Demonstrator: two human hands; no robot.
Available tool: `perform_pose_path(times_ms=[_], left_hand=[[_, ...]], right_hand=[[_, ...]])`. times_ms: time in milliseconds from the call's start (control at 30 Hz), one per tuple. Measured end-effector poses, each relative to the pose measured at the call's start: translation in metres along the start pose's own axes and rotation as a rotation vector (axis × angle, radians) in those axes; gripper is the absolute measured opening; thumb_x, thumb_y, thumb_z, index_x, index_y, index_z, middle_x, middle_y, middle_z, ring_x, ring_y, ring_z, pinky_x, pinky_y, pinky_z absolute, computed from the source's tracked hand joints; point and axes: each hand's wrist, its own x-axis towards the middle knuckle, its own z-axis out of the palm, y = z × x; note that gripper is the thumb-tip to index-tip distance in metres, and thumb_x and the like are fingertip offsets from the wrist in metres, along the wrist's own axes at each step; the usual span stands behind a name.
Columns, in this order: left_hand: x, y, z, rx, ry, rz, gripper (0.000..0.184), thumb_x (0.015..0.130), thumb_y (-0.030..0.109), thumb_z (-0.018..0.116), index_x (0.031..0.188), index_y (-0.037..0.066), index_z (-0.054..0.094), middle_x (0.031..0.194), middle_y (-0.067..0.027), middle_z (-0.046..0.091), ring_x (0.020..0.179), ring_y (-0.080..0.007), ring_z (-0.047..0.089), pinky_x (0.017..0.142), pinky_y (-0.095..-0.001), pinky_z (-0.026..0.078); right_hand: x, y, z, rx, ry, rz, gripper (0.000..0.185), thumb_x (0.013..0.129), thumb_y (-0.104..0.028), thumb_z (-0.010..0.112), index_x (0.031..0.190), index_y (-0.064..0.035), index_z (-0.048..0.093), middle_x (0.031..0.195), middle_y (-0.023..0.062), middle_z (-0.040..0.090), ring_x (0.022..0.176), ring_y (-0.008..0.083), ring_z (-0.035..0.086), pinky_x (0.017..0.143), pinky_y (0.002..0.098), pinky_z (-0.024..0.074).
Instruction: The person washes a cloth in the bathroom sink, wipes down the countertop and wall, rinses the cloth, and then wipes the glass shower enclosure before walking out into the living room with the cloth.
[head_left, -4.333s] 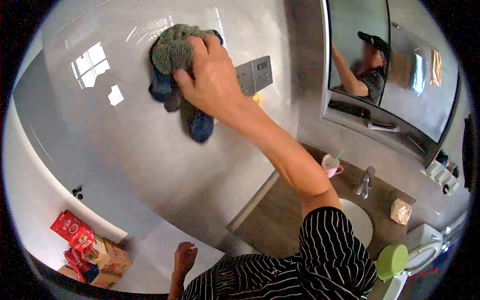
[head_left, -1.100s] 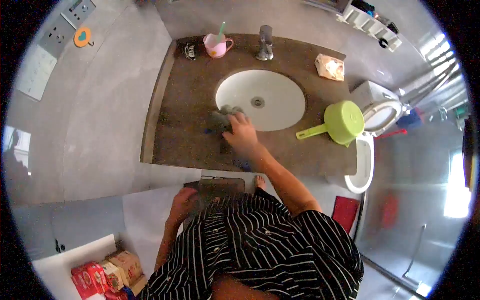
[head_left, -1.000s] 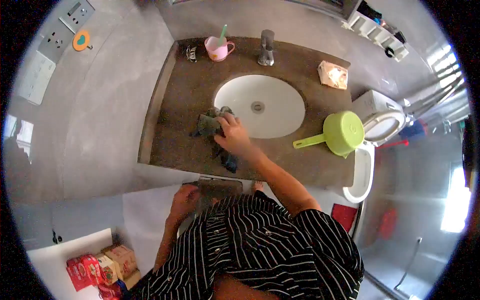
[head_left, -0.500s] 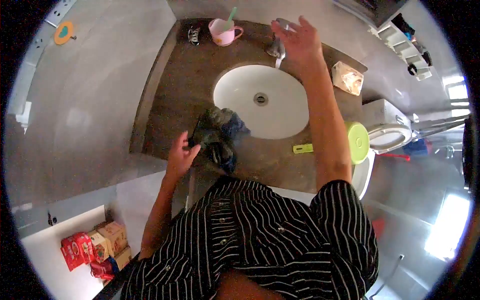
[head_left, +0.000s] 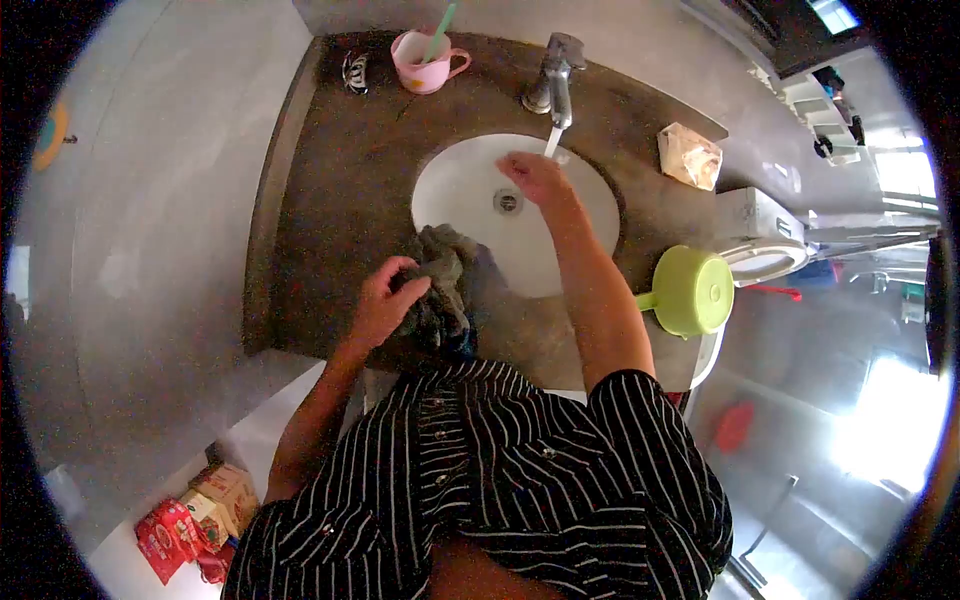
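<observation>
A dark, wet-looking crumpled cloth (head_left: pixel 445 275) lies on the counter and hangs over the near-left rim of the white sink (head_left: pixel 540 260). My left hand (head_left: pixel 382 305) is at the cloth's left side, thumb and fingers closed on its edge. Over the basin, my right hand (head_left: pixel 537 178) has its fingers curled in, with nothing visible in them. It is beside the stream of water (head_left: pixel 552 143) falling from the metal faucet (head_left: pixel 558 85). The drain (head_left: pixel 507 201) shows just below that hand.
A pink cup (head_left: pixel 420 70) with a green-handled item stands at the back left, beside a small black-and-white object (head_left: pixel 355 73). On the right are a wrapped packet (head_left: pixel 690 156) and an upturned green dipper (head_left: pixel 697 290). The brown counter (head_left: pixel 330 200) surrounds the sink.
My right hand has come down from the faucet into the basin area, its fingers curling. My left hand has moved right onto the cloth and closed on it. Running water now shows more clearly.
</observation>
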Motion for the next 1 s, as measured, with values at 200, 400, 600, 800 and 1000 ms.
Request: perform_pose_path(times_ms=[200, 400, 600, 800, 1000], left_hand=[[0.044, 0.058, 0.029, -0.457, 0.072, 0.056, 0.026, 0.080, 0.018, 0.065, 0.100, 0.002, 0.057, 0.091, -0.0041, 0.059, 0.084, -0.0135, 0.056, 0.073, -0.0289, 0.046], [0.134, 0.070, 0.091, -0.918, -0.318, -0.177, 0.026, 0.082, 0.014, 0.061, 0.105, 0.006, 0.056, 0.096, -0.0050, 0.060, 0.086, -0.0173, 0.059, 0.075, -0.0317, 0.050], [0.216, 0.046, 0.122, -0.812, -0.430, -0.256, 0.016, 0.082, 0.008, 0.059, 0.098, 0.005, 0.059, 0.094, -0.0091, 0.063, 0.084, -0.0205, 0.061, 0.074, -0.0335, 0.053], [0.259, 0.019, 0.151, -0.833, -0.326, -0.279, 0.012, 0.083, 0.011, 0.059, 0.092, 0.003, 0.059, 0.079, -0.0074, 0.061, 0.070, -0.0203, 0.060, 0.067, -0.0350, 0.054], [0.259, 0.021, 0.186, -0.425, -0.342, -0.340, 0.014, 0.076, 0.018, 0.067, 0.084, 0.009, 0.059, 0.074, -0.0035, 0.059, 0.067, -0.0155, 0.056, 0.056, -0.0292, 0.046]], right_hand=[[-0.016, -0.065, -0.043, 0.551, -0.391, -0.124, 0.042, 0.082, -0.017, 0.062, 0.119, -0.0005, 0.051, 0.111, 0.0146, 0.056, 0.100, 0.0297, 0.057, 0.083, 0.0472, 0.0499], [-0.081, -0.146, -0.084, 0.741, -0.298, 0.366, 0.061, 0.083, -0.042, 0.059, 0.130, -0.0072, 0.043, 0.120, 0.0089, 0.053, 0.109, 0.0259, 0.052, 0.090, 0.0487, 0.0424], [-0.097, -0.132, -0.087, 0.406, -0.088, 0.294, 0.053, 0.083, -0.025, 0.063, 0.129, -0.0091, 0.044, 0.121, 0.0075, 0.055, 0.106, 0.0251, 0.053, 0.091, 0.0385, 0.0425], [-0.080, -0.062, -0.060, -0.109, 0.172, 0.218, 0.053, 0.079, -0.016, 0.063, 0.125, -0.0002, 0.045, 0.115, 0.0153, 0.058, 0.109, 0.0310, 0.053, 0.093, 0.0369, 0.0424], [-0.074, -0.003, 0.002, -0.048, 0.194, 0.017, 0.040, 0.077, -0.016, 0.062, 0.114, -0.0025, 0.052, 0.104, 0.0133, 0.060, 0.100, 0.0279, 0.056, 0.086, 0.0370, 0.0448]])
